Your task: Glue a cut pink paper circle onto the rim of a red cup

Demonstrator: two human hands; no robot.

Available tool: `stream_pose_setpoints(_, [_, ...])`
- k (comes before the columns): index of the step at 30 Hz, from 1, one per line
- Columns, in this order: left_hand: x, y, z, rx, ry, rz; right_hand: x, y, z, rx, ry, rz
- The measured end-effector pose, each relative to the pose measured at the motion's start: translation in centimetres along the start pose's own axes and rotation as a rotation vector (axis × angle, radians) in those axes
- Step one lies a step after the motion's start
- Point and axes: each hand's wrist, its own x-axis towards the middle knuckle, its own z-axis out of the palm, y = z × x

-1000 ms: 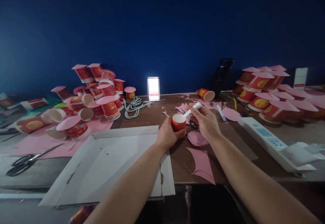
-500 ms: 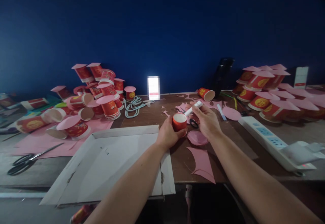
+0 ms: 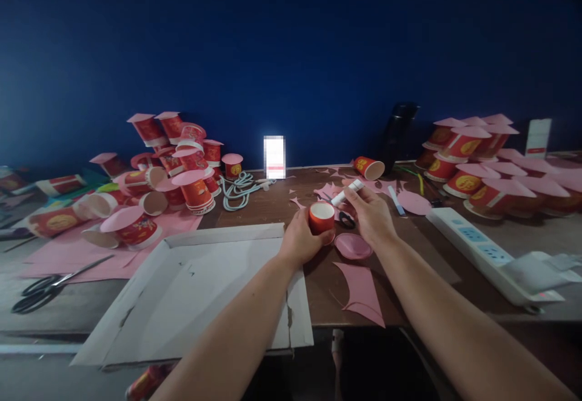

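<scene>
- Pink paper offcut [image 3: 364,295] lies near the table's front edge, with a shallow white cardboard tray [image 3: 213,286] to its left, its right end under the left forearm.
- Just beyond the offcut, a pink paper disc [image 3: 353,246] rests flat on the brown tabletop [image 3: 318,289], below the right hand and beside the cup.
- Left hand [image 3: 299,238] curls round a red paper cup [image 3: 322,224], grasping it by the side; the cup seems inverted, its pale recessed base facing up.
- Right hand [image 3: 373,214] pinches a white glue stick [image 3: 348,192], as it looks, tilted with its lower end at the cup's upper rim. Whether it touches cannot be told.
- Step in hand, by my reading: applying glue along that rim.
- The next move calls for a steady cup, turned in the left fingers, and light pressure from the stick so that the whole ring is coated; the nearby disc would suit that base.
- Beyond are black scissor handles [image 3: 346,221], partly hidden, then a red cup on its side [image 3: 369,168].
- Farther right stand red cups topped with pink discs [image 3: 470,131], seemingly finished examples.
</scene>
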Motion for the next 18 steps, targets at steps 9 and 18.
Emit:
stream_pose_setpoints(9, [-0.08,0.06,-0.21,0.042,-0.014,0.051,-0.31,-0.32,0.15,-0.015,-0.058,0.002])
stream_pose_setpoints(18, [-0.11,-0.10,-0.18,0.048,0.009,0.065,-0.03,0.10,-0.14,-0.032,-0.011,-0.045])
